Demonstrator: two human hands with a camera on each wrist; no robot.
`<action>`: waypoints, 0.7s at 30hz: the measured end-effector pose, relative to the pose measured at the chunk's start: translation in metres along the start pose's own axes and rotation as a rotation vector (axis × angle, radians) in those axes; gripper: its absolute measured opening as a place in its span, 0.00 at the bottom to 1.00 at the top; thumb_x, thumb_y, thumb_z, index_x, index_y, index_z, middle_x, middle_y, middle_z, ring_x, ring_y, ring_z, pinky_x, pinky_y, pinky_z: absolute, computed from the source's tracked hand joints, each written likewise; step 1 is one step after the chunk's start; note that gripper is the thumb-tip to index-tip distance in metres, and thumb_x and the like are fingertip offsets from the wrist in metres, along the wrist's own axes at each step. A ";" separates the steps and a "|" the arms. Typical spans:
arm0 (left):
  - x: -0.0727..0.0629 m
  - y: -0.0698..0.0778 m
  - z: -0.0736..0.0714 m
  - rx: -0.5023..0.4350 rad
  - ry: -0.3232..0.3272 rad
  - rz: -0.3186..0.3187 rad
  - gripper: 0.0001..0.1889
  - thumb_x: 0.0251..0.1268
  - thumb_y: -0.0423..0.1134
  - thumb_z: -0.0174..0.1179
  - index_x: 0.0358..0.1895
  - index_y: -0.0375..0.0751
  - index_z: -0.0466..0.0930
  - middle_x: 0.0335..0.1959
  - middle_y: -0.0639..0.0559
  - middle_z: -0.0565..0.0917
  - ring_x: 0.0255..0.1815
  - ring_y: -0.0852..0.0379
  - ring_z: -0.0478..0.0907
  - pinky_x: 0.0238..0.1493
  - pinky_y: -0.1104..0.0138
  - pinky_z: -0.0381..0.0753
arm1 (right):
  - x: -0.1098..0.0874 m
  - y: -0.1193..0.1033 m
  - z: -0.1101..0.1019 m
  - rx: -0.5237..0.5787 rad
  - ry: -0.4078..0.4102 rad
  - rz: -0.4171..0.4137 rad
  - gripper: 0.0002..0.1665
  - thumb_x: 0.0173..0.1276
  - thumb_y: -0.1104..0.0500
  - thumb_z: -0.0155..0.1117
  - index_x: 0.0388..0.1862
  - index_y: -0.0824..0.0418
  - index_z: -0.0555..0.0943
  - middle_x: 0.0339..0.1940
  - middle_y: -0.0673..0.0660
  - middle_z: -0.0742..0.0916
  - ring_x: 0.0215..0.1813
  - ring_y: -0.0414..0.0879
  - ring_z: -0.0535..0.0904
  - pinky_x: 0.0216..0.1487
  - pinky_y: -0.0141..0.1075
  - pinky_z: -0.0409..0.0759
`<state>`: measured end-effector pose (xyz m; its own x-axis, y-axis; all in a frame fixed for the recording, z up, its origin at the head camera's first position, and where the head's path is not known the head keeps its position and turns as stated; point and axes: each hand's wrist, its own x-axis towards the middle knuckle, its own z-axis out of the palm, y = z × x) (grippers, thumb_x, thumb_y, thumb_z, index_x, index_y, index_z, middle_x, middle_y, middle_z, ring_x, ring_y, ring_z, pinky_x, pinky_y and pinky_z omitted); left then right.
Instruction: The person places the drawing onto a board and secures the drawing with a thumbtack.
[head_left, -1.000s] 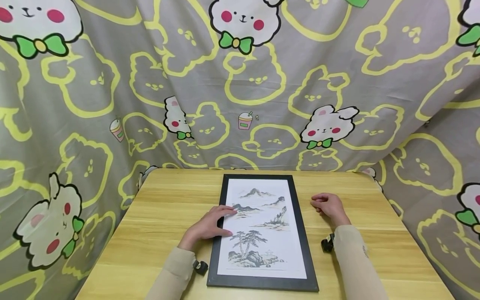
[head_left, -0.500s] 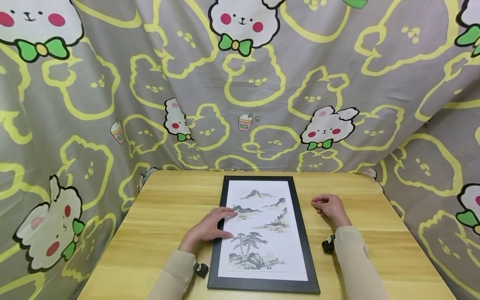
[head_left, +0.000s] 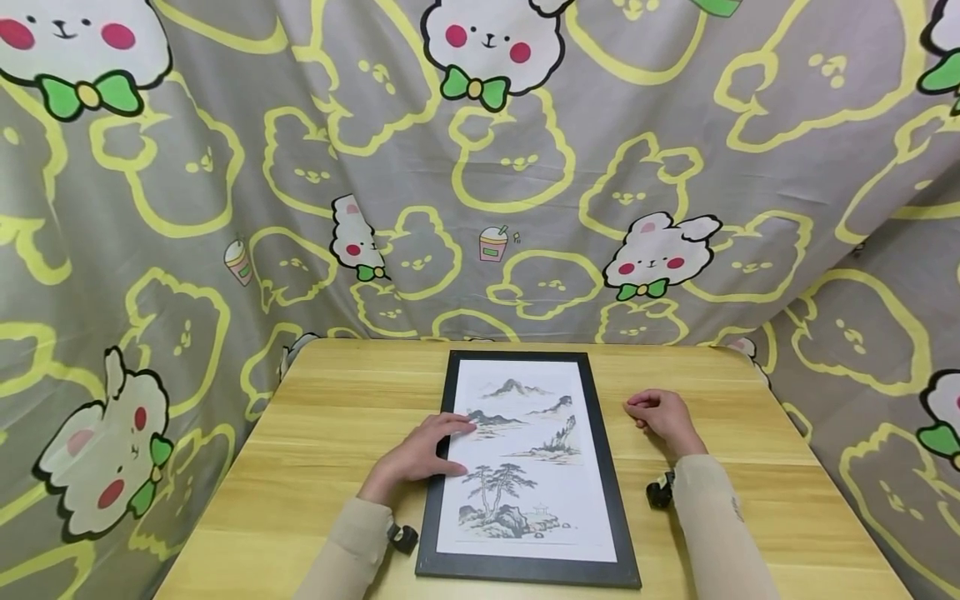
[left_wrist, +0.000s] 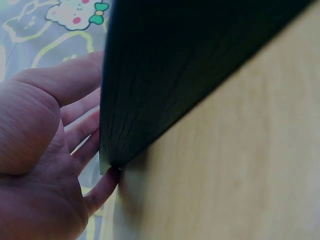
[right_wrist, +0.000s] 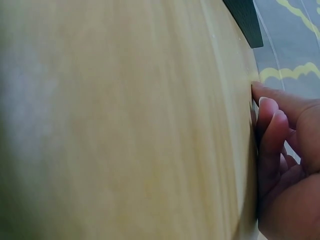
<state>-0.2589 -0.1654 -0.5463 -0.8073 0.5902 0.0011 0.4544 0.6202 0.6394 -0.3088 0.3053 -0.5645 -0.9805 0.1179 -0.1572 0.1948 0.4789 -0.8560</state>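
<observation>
A black picture frame (head_left: 525,568) lies flat on the wooden table, around a white sheet with ink mountains, pines and rocks. My left hand (head_left: 417,450) rests over the frame's left side, its thumb and fingertips spread onto the picture. In the left wrist view the frame's dark side edge (left_wrist: 145,75) runs past the palm, and the little finger (left_wrist: 102,192) touches it low down. To the right of the frame, my right hand (head_left: 662,421) rests on the tabletop with loosely bent fingers and holds nothing visible. The frame's corner (right_wrist: 247,25) shows beyond its fingers in the right wrist view.
The wooden table (head_left: 300,450) stands against a grey curtain (head_left: 405,167) with cartoon rabbits and yellow outlines at the back and both sides. A small black wrist camera (head_left: 402,537) sits on the left wrist and another camera (head_left: 660,490) on the right.
</observation>
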 end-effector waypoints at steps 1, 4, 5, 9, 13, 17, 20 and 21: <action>0.000 0.000 0.000 -0.001 0.000 -0.001 0.37 0.61 0.49 0.75 0.73 0.46 0.75 0.75 0.45 0.71 0.76 0.42 0.65 0.73 0.41 0.66 | 0.000 0.001 0.000 0.005 -0.002 0.000 0.11 0.71 0.62 0.71 0.45 0.70 0.85 0.27 0.50 0.86 0.26 0.40 0.80 0.26 0.33 0.81; 0.000 0.000 0.000 -0.003 0.000 -0.001 0.37 0.61 0.49 0.75 0.73 0.46 0.74 0.75 0.45 0.71 0.76 0.42 0.65 0.73 0.41 0.66 | 0.000 0.001 0.000 0.011 -0.006 0.001 0.11 0.71 0.62 0.70 0.45 0.70 0.85 0.28 0.50 0.86 0.27 0.40 0.80 0.27 0.33 0.81; 0.001 0.000 0.000 -0.004 0.001 -0.001 0.37 0.61 0.49 0.75 0.73 0.46 0.74 0.75 0.45 0.71 0.76 0.42 0.65 0.73 0.41 0.66 | 0.000 0.001 0.000 0.016 -0.008 0.004 0.11 0.71 0.62 0.70 0.45 0.70 0.85 0.28 0.51 0.86 0.27 0.40 0.80 0.27 0.33 0.81; 0.001 0.000 0.000 -0.004 0.001 -0.001 0.37 0.61 0.49 0.75 0.73 0.45 0.74 0.75 0.45 0.71 0.76 0.42 0.65 0.73 0.41 0.66 | 0.001 0.002 0.001 0.017 -0.006 0.003 0.11 0.72 0.63 0.70 0.46 0.71 0.85 0.28 0.51 0.86 0.27 0.40 0.80 0.27 0.32 0.82; 0.001 -0.001 0.001 -0.003 -0.001 -0.002 0.37 0.61 0.49 0.75 0.73 0.45 0.74 0.75 0.44 0.71 0.76 0.41 0.65 0.73 0.41 0.66 | 0.001 0.001 0.003 0.037 -0.033 -0.001 0.14 0.72 0.62 0.69 0.49 0.72 0.85 0.31 0.53 0.87 0.26 0.40 0.79 0.26 0.32 0.81; 0.001 -0.002 0.001 -0.010 -0.001 -0.008 0.37 0.61 0.49 0.75 0.73 0.45 0.74 0.75 0.44 0.70 0.76 0.41 0.65 0.73 0.40 0.66 | 0.002 0.000 0.005 0.089 -0.096 -0.007 0.15 0.73 0.63 0.68 0.53 0.73 0.84 0.35 0.54 0.90 0.25 0.39 0.79 0.25 0.31 0.79; 0.002 -0.002 0.001 -0.015 0.000 -0.010 0.37 0.61 0.49 0.75 0.73 0.46 0.74 0.76 0.45 0.70 0.76 0.42 0.65 0.73 0.40 0.66 | 0.003 0.000 0.006 0.109 -0.126 -0.019 0.15 0.73 0.64 0.67 0.54 0.73 0.83 0.37 0.53 0.90 0.25 0.39 0.78 0.26 0.31 0.78; 0.002 -0.002 0.001 -0.017 0.001 -0.011 0.37 0.61 0.49 0.75 0.73 0.46 0.74 0.76 0.45 0.70 0.76 0.42 0.65 0.73 0.40 0.66 | 0.003 0.000 0.006 0.113 -0.130 -0.021 0.15 0.73 0.65 0.67 0.54 0.73 0.83 0.36 0.53 0.89 0.25 0.39 0.78 0.26 0.31 0.78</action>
<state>-0.2611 -0.1652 -0.5486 -0.8126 0.5829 -0.0049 0.4393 0.6179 0.6521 -0.3124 0.3001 -0.5678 -0.9807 -0.0081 -0.1951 0.1776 0.3783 -0.9085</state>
